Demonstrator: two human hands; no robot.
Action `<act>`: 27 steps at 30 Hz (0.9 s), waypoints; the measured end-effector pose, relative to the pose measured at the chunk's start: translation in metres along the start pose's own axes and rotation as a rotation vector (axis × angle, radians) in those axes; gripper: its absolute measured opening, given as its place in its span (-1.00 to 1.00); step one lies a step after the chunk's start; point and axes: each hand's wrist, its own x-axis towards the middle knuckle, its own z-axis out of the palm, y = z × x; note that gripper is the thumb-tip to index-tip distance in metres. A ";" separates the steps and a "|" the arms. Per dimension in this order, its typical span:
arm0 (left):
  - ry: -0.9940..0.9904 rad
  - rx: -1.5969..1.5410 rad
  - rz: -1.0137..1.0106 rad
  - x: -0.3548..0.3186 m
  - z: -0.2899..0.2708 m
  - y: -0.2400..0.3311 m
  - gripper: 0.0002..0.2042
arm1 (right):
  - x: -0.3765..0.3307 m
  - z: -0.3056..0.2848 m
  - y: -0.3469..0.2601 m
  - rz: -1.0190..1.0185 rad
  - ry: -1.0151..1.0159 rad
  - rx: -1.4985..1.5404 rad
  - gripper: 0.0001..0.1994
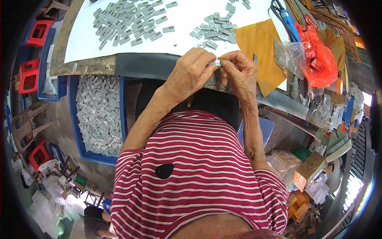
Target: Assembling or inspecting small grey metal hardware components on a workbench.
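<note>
My left hand (193,67) and my right hand (240,71) meet over the near edge of the table. Between their fingertips they pinch a small grey rectangular plastic piece (217,62), one end in each hand. Its details are too small to make out. Beyond my left hand, many similar grey pieces (137,26) lie spread over the white sheet (175,46). A looser pile of grey pieces (217,28) sits just past my fingers, with a few close to the fingertips.
A blue crate (73,119) full of grey pieces stands on the floor at left. Brown paper (258,44), a clear bag of tiny parts (280,55), a red plastic bag (318,59) and a blue-handled tool (288,20) lie at the table's right. Red stools (30,75) stand far left.
</note>
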 end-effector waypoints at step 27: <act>0.115 0.080 0.040 -0.004 0.002 0.002 -0.83 | -0.005 0.011 0.012 -0.022 0.070 0.250 -0.87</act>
